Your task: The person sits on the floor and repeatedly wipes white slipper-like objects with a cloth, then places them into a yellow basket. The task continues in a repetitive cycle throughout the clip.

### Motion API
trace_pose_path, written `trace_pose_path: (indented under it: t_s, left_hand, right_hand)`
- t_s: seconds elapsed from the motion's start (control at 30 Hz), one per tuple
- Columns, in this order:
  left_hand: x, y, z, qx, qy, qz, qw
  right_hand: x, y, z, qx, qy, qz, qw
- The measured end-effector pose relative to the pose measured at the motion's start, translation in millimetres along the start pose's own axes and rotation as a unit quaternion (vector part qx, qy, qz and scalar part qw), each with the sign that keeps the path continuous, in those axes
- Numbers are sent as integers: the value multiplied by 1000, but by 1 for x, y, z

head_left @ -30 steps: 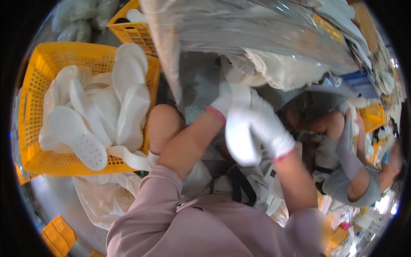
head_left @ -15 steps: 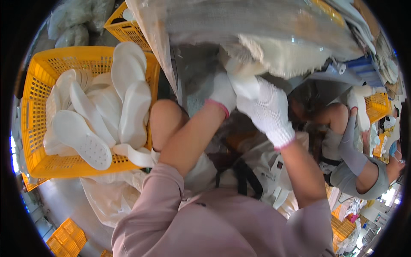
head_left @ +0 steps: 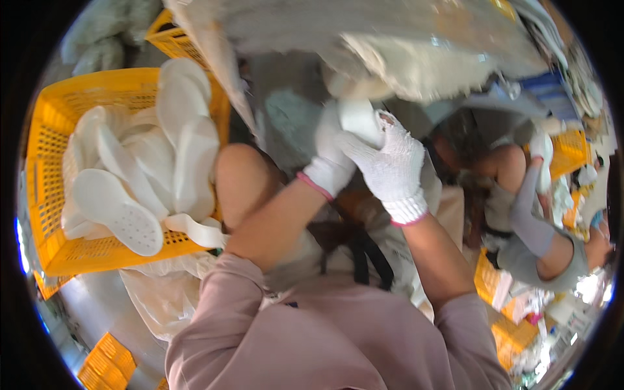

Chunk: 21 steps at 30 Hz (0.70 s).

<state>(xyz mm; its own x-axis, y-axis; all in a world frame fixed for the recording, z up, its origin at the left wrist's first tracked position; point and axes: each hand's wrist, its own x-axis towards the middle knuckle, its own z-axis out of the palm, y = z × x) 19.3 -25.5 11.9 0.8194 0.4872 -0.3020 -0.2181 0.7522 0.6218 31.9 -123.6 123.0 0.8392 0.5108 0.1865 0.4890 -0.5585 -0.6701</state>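
Note:
Both my hands wear white knitted gloves with pink cuffs and are closed around a white shoe sole (head_left: 359, 121) in front of me. My left hand (head_left: 330, 153) grips its left side and is somewhat blurred. My right hand (head_left: 394, 164) wraps the right side, and its glove is worn and dark at a fingertip. Most of the sole is hidden by the gloves. Just beyond it, a rounded pale part (head_left: 354, 84) sits beneath a frayed, whitish cloth edge (head_left: 435, 68); whether the sole touches it I cannot tell.
A yellow crate (head_left: 78, 260) piled with white soles (head_left: 117, 211) stands at my left. Plastic-covered machinery (head_left: 292, 26) overhangs the far side. On the right, a co-worker's sleeved arm (head_left: 528, 208) shows near another yellow crate (head_left: 567, 153). More yellow crates (head_left: 107, 361) lie lower left.
My hands have turned the white sole and drawn it slightly nearer, away from the frayed cloth. My right hand has shifted a little left and its grip has changed.

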Motion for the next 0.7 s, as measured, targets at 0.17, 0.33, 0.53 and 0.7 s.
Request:
trace_pose_path:
  t_s: [0.17,0.33,0.53,0.7]
  left_hand:
    - [5,-2,-14,195,-116,121,966]
    - [22,0,-12,-158,-7,-107,982]
    - [50,3,5,-123,2,-33,992]
    - [64,-15,-3,-450,-86,-264,849]
  right_hand:
    - [3,-1,-29,208,-183,15,961]
    - [-49,-48,-81,-113,-215,-88,966]
    - [-14,-24,-54,-208,-164,-168,950]
    - [-8,-7,-53,-184,-131,-181,957]
